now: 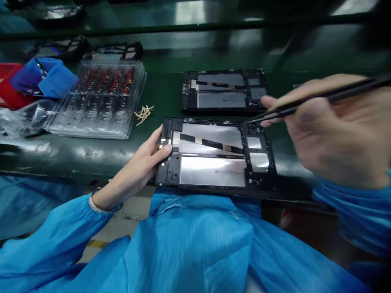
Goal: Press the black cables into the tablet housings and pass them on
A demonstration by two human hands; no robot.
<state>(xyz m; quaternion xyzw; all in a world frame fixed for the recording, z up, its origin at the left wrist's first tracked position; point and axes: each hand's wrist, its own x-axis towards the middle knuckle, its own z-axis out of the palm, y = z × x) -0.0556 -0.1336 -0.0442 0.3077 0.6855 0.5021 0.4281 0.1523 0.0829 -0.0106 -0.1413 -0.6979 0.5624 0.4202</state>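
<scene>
At the desk's [91, 156] near edge, an opened tablet [214, 156] lies flat, the left hand [143, 165] loosely gripping its left end, thumb on the frame. The right hand [330, 126] pinches black tweezers [305, 103], tips at the tablet's upper right corner. Just beyond lies a second tablet [224, 91]; farther left, a clear tray [100, 101] of parts.

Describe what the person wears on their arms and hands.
Both hands, left hand and right hand, are bare, without gloves. Long bright blue sleeves of finely striped fabric, gathered at the cuffs, cover both arms. A thin pale band circles the left wrist.
</scene>
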